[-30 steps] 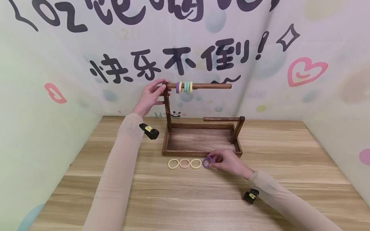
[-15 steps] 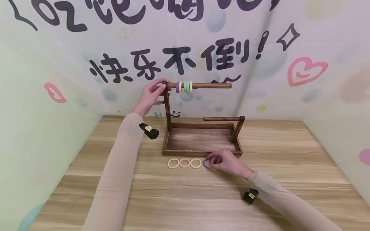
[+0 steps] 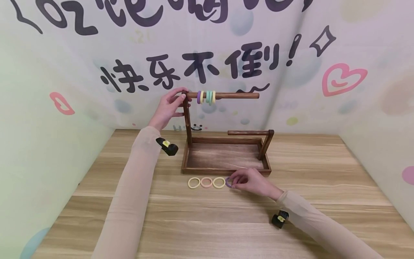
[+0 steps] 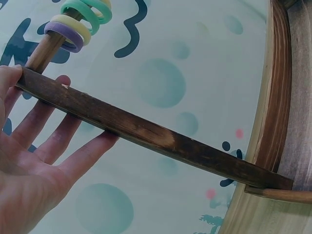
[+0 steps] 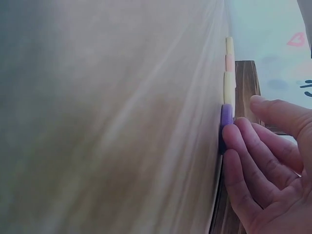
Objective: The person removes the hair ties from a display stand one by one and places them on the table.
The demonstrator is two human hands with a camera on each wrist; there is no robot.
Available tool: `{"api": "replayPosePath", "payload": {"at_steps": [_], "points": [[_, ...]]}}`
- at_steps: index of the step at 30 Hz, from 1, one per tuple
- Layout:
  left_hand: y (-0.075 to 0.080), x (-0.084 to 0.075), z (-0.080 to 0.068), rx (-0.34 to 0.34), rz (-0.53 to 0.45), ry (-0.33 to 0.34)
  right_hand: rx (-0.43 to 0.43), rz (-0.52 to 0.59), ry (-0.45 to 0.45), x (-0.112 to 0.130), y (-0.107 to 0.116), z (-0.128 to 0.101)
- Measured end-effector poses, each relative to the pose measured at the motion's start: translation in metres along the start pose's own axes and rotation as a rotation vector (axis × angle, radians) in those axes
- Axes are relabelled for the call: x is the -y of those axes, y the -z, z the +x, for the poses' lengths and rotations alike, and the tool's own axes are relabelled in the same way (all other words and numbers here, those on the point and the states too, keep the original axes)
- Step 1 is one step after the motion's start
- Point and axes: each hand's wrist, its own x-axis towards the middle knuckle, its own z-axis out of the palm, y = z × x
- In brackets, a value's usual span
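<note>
My left hand (image 3: pixel 166 108) grips the top of the tall post (image 4: pixel 161 136) of a dark wooden rack, fingers behind it and thumb at the upper corner. On the rack's upper bar (image 3: pixel 239 95) hang several rings: purple (image 3: pixel 198 97), yellow and green. The right hand (image 3: pixel 252 181) is low in front of the tray; its fingertips touch a purple ring (image 5: pixel 226 115) lying flat on the table, and the thumb stands apart from it. That ring ends a row with a yellow ring (image 3: pixel 219 177), a pink ring (image 3: pixel 206 177) and another yellow ring (image 3: pixel 194 177).
The rack's tray (image 3: pixel 226 171) stands just behind the row of rings. A short post with a lower bar (image 3: pixel 247 133) rises at its right end. The wooden table (image 3: pixel 207 223) meets a printed cloth backdrop (image 3: pixel 281 104) at the back.
The right hand has slid the purple ring slightly left, up to the yellow ring beside it, and its fingers now cover more of it. My left hand stays on the post.
</note>
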Motion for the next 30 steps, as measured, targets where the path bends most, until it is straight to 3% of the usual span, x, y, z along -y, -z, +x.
{"api": "replayPosePath", "payload": {"at_steps": [30], "points": [[0.000,0.000,0.000,0.007,-0.001,0.004,-0.204,0.019,0.007,0.018,0.019,0.011]]}}
